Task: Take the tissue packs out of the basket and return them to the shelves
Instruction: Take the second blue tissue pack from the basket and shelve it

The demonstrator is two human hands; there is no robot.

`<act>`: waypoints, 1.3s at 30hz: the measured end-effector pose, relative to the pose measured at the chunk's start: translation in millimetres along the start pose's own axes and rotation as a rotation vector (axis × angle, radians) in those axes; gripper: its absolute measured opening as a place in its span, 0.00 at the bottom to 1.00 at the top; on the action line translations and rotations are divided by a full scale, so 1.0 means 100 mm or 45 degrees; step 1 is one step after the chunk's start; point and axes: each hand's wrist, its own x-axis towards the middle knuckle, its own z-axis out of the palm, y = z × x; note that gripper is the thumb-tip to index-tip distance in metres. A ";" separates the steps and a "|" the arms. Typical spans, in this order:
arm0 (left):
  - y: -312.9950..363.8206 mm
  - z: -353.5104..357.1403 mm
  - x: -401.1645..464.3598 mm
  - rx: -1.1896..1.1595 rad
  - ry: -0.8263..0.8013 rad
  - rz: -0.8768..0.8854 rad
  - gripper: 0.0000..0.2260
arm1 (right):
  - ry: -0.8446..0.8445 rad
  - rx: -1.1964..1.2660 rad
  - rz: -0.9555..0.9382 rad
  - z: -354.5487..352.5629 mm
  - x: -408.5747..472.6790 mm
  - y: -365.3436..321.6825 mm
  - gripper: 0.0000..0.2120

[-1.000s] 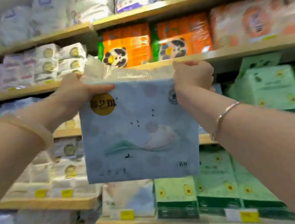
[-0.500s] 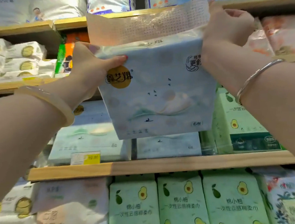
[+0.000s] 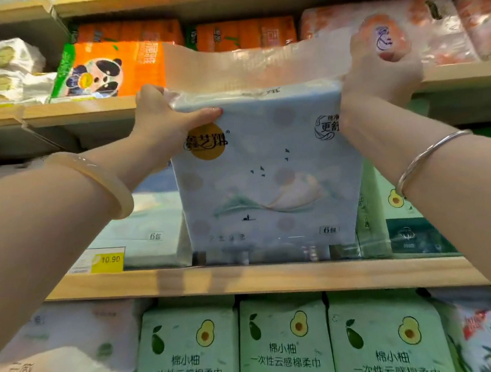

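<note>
I hold a pale blue tissue pack (image 3: 266, 172) with a gold round logo upright in front of the middle wooden shelf (image 3: 260, 278). My left hand (image 3: 165, 121) grips its top left corner, thumb across the front. My right hand (image 3: 377, 78) grips the top right corner by the clear plastic flap. The pack's bottom edge hangs just above the shelf board, in front of a gap between a matching pale pack (image 3: 148, 234) on the left and a green pack (image 3: 393, 218) on the right. The basket is out of view.
Orange panda packs (image 3: 111, 67) and pink-orange packs (image 3: 446, 29) fill the shelf above. Green avocado-print packs (image 3: 283, 344) line the shelf below. A yellow price tag (image 3: 106, 260) sits on the middle shelf edge. White packs (image 3: 0, 67) stand at upper left.
The pack has come lower and closer to the middle shelf, its bottom edge now near the board. Both hands keep the same grip on the top corners.
</note>
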 end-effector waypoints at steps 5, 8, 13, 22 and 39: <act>-0.17 0.12 0.01 0.115 -0.041 -0.125 0.44 | -0.200 -0.255 -0.008 -0.05 -0.28 0.30 0.13; -0.21 0.19 0.03 0.202 -0.018 -0.177 0.48 | -0.364 -0.504 -0.078 0.01 -0.16 0.43 0.14; -0.28 0.34 0.02 0.388 0.008 -0.157 0.33 | -0.562 -0.798 -0.240 -0.03 -0.22 0.53 0.27; -0.71 0.45 -0.33 0.467 -0.158 -0.296 0.33 | -0.654 -0.989 -0.122 -0.39 -0.47 1.06 0.38; -1.03 0.54 -0.69 0.541 -0.188 -0.344 0.29 | -0.718 -1.097 -0.110 -0.61 -0.61 1.34 0.40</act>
